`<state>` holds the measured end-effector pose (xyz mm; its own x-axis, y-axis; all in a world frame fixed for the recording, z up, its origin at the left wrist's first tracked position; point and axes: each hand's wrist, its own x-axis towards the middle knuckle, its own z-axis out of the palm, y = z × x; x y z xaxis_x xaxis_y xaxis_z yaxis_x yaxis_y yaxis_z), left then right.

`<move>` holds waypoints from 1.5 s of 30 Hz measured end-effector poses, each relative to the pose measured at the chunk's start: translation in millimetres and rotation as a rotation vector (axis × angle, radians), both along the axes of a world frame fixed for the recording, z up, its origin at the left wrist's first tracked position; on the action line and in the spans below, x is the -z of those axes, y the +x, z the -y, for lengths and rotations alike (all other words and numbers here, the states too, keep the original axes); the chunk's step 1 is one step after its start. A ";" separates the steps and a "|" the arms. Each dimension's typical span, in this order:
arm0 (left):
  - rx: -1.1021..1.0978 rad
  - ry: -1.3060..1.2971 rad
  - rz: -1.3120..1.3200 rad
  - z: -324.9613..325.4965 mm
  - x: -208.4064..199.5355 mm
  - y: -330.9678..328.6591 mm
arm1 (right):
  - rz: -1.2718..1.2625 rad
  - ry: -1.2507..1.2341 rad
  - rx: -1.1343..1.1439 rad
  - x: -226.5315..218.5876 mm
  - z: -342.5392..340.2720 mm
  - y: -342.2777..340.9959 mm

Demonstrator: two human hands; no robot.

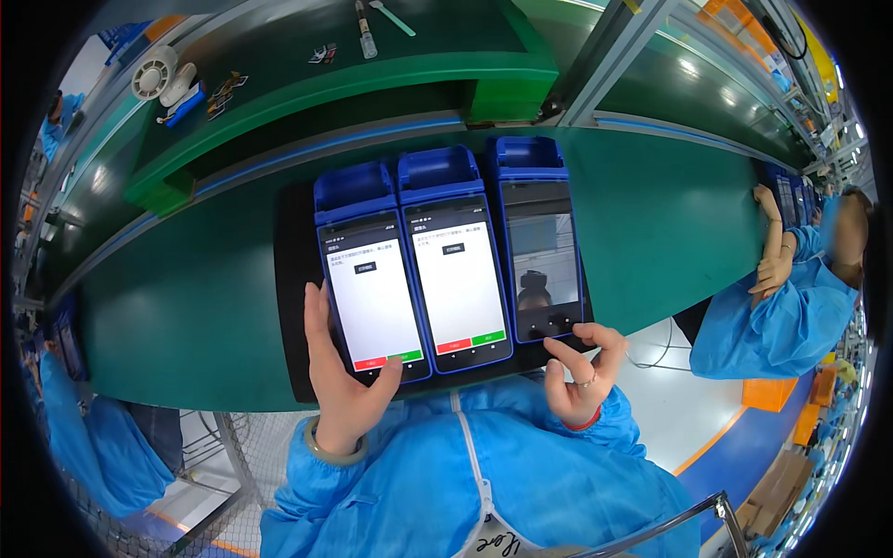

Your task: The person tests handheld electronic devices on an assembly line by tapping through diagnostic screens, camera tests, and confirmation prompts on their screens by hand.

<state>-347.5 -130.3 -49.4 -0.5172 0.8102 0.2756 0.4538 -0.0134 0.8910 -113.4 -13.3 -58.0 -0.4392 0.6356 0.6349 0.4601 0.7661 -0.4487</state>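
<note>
Three blue handheld payment terminals lie side by side on a black mat. The left terminal and the middle terminal have lit white screens with red and green buttons at the bottom. On the right terminal, the screen shows a dark camera-like picture. My left hand is open around the left terminal's lower left corner, its fingers stretched along the side and its thumb over the green button. At the right terminal's lower right corner, my right hand has its fingers apart and partly bent, holding nothing.
The green bench extends to both sides. Behind, a raised green shelf bears a small white fan, a blue item, small cards and a pen-like tool. Co-workers in blue sit at right and left.
</note>
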 end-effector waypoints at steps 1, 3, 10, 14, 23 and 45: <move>0.006 0.002 0.003 1.2 0.5 -0.5 | -0.008 0.002 -0.010 0.2 -0.2 -0.3; 0.002 0.002 -0.015 2.4 1.4 -1.0 | 0.014 0.017 0.000 -1.2 -2.3 -2.0; 0.017 0.017 -0.034 2.7 1.2 -1.2 | 0.092 0.021 0.024 -6.1 -1.9 -9.2; 0.007 0.017 -0.024 4.3 2.3 -1.8 | 0.064 0.005 0.017 -3.1 -2.2 -7.3; -0.020 -0.062 -0.112 1.2 1.0 3.0 | 0.133 0.031 -0.079 -8.3 5.4 -9.2; 0.003 0.091 -0.259 -6.7 -0.4 5.6 | 0.043 -0.100 0.195 23.3 -26.9 44.4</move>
